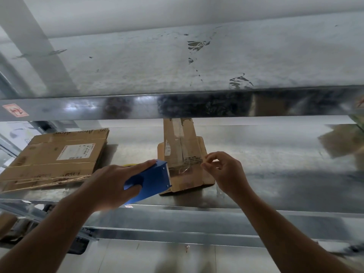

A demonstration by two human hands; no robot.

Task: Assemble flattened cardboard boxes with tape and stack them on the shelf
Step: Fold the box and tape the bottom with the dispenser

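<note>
A small cardboard box [183,146] stands on the middle metal shelf [266,154], with clear tape along its seam. My left hand [116,182] grips a blue tape dispenser [151,180], whose toothed front edge sits against the box's near end. A strip of clear tape [185,169] runs from the dispenser across the box. My right hand [224,170] is at the box's right edge, thumb and forefinger pinching the loose tape end.
A stack of flattened cardboard boxes [57,156] lies on the same shelf to the left. The upper shelf [177,64] hangs just above the box and hides its top. A blurred cardboard piece [338,140] sits at far right. Lower shelf rails cross below my arms.
</note>
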